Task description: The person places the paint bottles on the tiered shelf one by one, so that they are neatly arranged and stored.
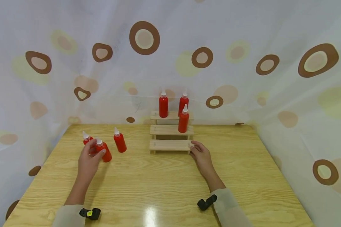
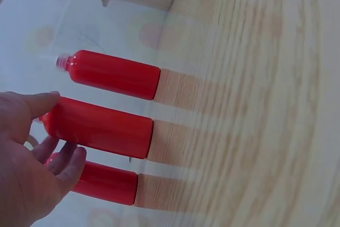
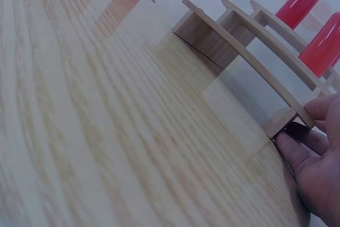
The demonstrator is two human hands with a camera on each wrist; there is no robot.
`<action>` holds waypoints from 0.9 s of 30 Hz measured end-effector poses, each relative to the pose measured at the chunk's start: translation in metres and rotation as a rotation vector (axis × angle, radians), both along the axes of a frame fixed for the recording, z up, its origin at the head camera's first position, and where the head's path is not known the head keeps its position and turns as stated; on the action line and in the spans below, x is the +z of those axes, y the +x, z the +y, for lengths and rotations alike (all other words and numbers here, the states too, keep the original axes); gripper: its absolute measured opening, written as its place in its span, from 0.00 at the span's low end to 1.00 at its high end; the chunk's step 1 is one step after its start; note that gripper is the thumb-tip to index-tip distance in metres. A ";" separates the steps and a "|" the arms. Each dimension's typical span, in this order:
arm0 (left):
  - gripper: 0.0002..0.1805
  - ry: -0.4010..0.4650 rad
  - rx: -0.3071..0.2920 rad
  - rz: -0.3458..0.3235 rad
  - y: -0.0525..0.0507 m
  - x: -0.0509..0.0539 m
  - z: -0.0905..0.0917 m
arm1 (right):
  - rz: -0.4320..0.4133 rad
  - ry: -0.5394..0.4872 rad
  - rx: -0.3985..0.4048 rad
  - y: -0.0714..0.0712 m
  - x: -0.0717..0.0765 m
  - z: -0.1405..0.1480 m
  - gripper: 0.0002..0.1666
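My left hand [image 1: 88, 157] is round the upper part of a red squeeze bottle [image 1: 106, 154] with a white nozzle, thumb on one side and fingers on the other. In the left wrist view that bottle [image 2: 103, 128] stands between two like it. One red bottle [image 1: 86, 137] is partly hidden behind the hand; another red bottle [image 1: 120, 143] stands to its right. With my right hand [image 1: 201, 156] I grip the right end of the lowest step of a three-step wooden stand [image 1: 170, 145]. In the right wrist view, the fingers [image 3: 295, 150] reach under that step.
Two red bottles, one on the left [image 1: 163, 107] and one on the right [image 1: 182, 102], stand on the stand's top step. A third bottle [image 1: 183, 123] is on the middle step, at the right. Patterned sheeting [image 1: 170, 63] surrounds the wooden table [image 1: 147, 189] at the back and sides.
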State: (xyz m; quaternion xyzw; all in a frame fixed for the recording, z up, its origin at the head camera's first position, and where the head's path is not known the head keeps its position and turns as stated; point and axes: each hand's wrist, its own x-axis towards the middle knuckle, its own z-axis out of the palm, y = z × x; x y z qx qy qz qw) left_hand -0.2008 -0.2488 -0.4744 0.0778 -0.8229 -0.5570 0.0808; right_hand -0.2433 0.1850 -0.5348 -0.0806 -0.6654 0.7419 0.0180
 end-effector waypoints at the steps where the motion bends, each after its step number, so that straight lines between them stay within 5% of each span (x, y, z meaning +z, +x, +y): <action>1: 0.34 0.007 -0.003 -0.002 -0.001 0.000 0.000 | 0.001 0.004 -0.001 0.000 0.000 0.000 0.22; 9: 0.33 0.014 0.011 0.005 -0.006 -0.003 0.001 | 0.003 -0.003 0.000 0.000 -0.001 0.001 0.22; 16: 0.33 -0.001 0.035 0.017 -0.001 -0.002 0.004 | -0.002 -0.025 0.010 0.000 -0.002 0.001 0.23; 27: 0.34 0.035 -0.032 0.089 0.008 0.029 0.030 | 0.007 -0.008 0.009 -0.002 -0.003 0.002 0.23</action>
